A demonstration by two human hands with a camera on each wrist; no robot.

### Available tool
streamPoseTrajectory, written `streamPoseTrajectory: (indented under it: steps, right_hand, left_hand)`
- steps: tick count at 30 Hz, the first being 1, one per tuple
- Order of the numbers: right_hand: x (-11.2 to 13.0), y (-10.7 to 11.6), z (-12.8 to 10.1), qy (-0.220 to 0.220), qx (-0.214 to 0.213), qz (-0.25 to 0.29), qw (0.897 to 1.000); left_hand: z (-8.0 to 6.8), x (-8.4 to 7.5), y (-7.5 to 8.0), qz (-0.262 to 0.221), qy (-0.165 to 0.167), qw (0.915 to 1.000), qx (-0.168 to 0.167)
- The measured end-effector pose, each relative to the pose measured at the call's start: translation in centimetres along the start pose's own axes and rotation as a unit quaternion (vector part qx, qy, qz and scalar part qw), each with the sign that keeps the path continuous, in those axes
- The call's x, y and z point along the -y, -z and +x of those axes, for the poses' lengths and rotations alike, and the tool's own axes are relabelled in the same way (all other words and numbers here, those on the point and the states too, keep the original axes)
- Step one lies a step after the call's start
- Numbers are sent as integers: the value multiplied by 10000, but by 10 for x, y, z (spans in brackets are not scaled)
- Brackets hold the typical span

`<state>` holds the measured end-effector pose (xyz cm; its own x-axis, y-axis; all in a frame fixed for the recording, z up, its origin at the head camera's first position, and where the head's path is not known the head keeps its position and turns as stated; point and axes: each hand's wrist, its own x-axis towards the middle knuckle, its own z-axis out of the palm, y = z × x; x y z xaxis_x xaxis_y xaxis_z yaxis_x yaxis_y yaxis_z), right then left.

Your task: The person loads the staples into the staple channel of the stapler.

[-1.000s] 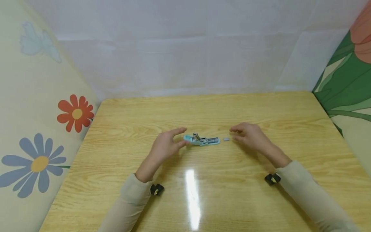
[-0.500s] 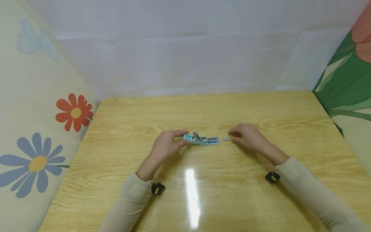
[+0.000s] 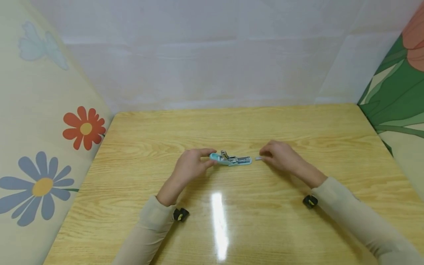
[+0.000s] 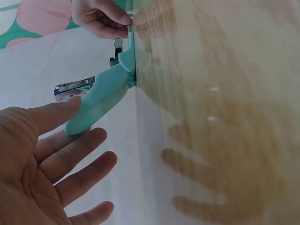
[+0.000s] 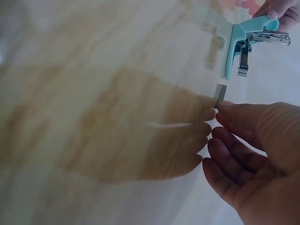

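A teal stapler (image 3: 230,159) lies swung wide on the wooden table (image 3: 232,121), its metal staple channel showing. My left hand (image 3: 193,163) is at its left end; in the left wrist view the fingers (image 4: 56,112) are straight and the index finger touches the stapler (image 4: 101,98). A short grey staple strip (image 3: 258,158) lies just right of the stapler. My right hand (image 3: 279,156) reaches it, and its index fingertip (image 5: 225,105) touches the staple strip (image 5: 219,94). The stapler (image 5: 243,42) shows beyond it there.
Flower-patterned panels stand at the left (image 3: 43,147) and right (image 3: 394,95), and a white sheet (image 3: 215,66) closes the back. A bright glare streak (image 3: 219,221) lies on the glossy wood near me.
My left hand has closed in on the stapler's left end. My right hand has slid left until its fingertips reach the staple strip. The stapler has not moved.
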<state>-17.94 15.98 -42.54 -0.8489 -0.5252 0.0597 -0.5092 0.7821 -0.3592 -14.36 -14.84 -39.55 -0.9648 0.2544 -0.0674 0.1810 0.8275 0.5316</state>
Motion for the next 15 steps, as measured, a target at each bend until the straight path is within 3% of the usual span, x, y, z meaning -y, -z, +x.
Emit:
streamPoseTrajectory:
  steps: [10, 15]
  right_hand:
    - [5, 0, 2, 110, 15, 5, 9999]
    - [7, 0, 3, 138, -1, -56, 9999]
  left_hand:
    - [1, 0, -1, 11, 64, 10000, 6]
    - [1, -1, -1, 90, -60, 9999, -82]
